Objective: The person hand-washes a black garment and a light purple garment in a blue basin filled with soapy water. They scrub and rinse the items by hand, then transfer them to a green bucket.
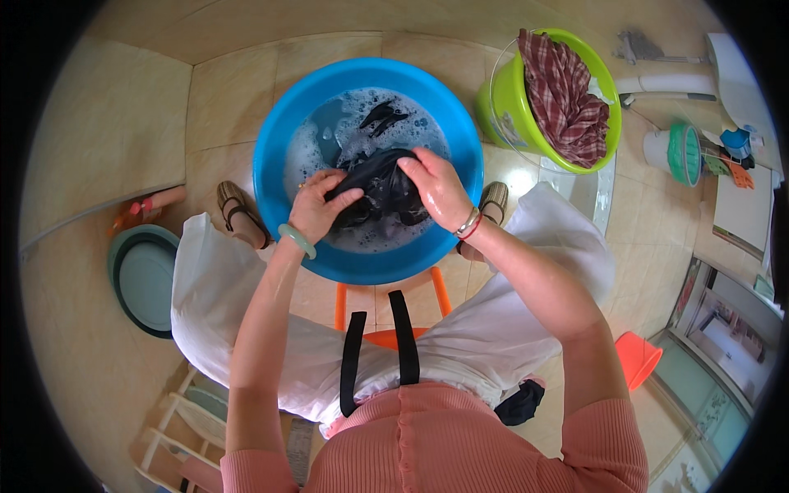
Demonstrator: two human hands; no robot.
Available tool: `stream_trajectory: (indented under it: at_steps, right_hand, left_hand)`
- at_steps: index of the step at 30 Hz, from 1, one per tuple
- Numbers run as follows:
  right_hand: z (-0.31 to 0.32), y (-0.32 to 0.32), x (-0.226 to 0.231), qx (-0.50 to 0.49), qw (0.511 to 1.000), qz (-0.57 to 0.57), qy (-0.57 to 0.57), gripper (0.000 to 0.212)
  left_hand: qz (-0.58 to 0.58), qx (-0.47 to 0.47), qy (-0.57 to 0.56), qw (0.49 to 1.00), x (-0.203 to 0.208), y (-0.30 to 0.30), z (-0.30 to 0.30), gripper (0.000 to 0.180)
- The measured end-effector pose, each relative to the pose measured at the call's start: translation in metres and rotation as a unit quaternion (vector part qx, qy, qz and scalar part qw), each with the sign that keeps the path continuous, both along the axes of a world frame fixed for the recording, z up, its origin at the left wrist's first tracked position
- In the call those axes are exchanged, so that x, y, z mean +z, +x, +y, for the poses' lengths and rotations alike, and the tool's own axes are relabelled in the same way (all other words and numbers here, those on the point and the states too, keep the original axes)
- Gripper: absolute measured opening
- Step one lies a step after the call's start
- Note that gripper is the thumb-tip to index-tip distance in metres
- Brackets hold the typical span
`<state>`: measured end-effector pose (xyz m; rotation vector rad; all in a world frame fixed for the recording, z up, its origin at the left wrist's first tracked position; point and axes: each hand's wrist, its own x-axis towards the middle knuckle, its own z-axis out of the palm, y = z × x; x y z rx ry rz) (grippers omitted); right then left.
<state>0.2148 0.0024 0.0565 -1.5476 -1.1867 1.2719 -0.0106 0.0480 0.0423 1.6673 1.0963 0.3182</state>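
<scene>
A large round blue basin (275,234) stands on the tiled floor in front of me, with foamy water (304,148) inside. Over the water I hold a wet black cloth garment (380,182) between both hands; its lower part hangs down to the suds. My left hand (320,205), below a pale green bangle, pinches the garment's left side. On its upper right edge, my right hand (436,185) grips with thumb and fingers. Another dark piece of fabric (384,119) pokes out of the foam beyond the hands. The garment's exact kind cannot be made out.
To the right of the basin stands a lime green bucket (501,107) with a dark red checked cloth (567,107) in it. A grey-green basin (144,279) leans at the left wall. An orange stool (394,335) is under me. An orange-red bin (637,360) stands at the right.
</scene>
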Motion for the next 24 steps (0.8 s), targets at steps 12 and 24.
stream_trajectory:
  at_steps: [12,24]
  right_hand:
    - [-0.019,-0.062,0.067,0.182,0.947,-0.145,0.224,0.017]
    - [0.010,-0.071,0.010,0.035,0.972,-0.194,0.127,0.024]
  left_hand:
    - [-0.289,0.368,-0.385,0.796,0.006,0.037,0.001,0.054]
    - [-0.269,0.510,-0.327,0.749,0.002,0.066,-0.035,0.029]
